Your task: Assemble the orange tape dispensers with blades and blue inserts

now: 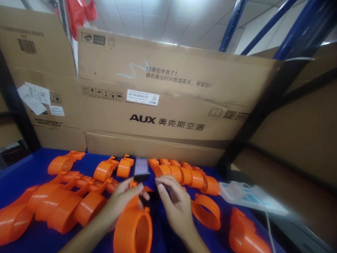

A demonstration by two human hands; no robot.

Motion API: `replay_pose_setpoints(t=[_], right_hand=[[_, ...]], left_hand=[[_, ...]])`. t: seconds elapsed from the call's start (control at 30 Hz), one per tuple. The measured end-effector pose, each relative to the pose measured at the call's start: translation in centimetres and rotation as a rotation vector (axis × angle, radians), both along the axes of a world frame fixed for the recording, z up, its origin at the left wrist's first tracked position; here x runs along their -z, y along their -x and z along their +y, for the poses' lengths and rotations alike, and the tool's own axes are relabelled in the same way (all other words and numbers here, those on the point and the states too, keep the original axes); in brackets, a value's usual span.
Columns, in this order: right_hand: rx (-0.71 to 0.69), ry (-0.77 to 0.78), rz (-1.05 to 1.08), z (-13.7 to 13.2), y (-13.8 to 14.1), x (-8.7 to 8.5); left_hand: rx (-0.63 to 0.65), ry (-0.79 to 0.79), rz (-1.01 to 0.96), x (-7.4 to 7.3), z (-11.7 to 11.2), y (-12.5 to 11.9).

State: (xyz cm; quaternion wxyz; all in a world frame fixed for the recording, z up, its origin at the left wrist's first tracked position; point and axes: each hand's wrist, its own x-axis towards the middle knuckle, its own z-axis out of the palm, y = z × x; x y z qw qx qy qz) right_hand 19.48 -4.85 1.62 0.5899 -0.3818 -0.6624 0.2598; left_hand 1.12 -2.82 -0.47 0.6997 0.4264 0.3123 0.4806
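Note:
My left hand and my right hand meet over an orange plastic ring clamp lying on the blue table. Both hands pinch a small black part at the clamp's top. The left thumb and forefinger press it from the left. From the right, bent fingers close on it. A small black device with a lit screen stands just behind the hands.
Several orange clamps lie in rows to the left, behind and right. A white power strip with a cable lies at the right. Large cardboard boxes wall off the back; a dark rack post slants at right.

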Motion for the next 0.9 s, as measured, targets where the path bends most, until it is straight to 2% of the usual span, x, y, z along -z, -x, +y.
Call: replay_pose_setpoints(t=[0.1, 0.2, 0.27, 0.37, 0.63, 0.9], right_hand=[[-0.114, 0.223, 0.133, 0.2, -0.2, -0.2], [-0.287, 0.373, 0.095, 0.2, -0.3, -0.5], [-0.33, 0.374, 0.101, 0.0, -0.2, -0.6], [-0.316, 0.354, 0.129, -0.2, 0.3, -0.4], [-0.319, 0.357, 0.106, 0.0, 1.3, 0.2], [-0.297, 0.34, 0.116, 0.4, 1.3, 0.6]], left_hand=[[0.16, 0.096, -0.047, -0.3, -0.5, -0.1], [0.27, 0.141, -0.118, -0.8, -1.2, -0.2], [0.291, 0.151, -0.139, -1.1, -1.7, -0.2], [0.267, 0.117, -0.132, -1.2, -2.0, 0.0], [0.26, 0.085, -0.026, -0.2, -1.0, 0.1], [0.216, 0.008, 0.024, -0.2, -1.1, -0.2]])
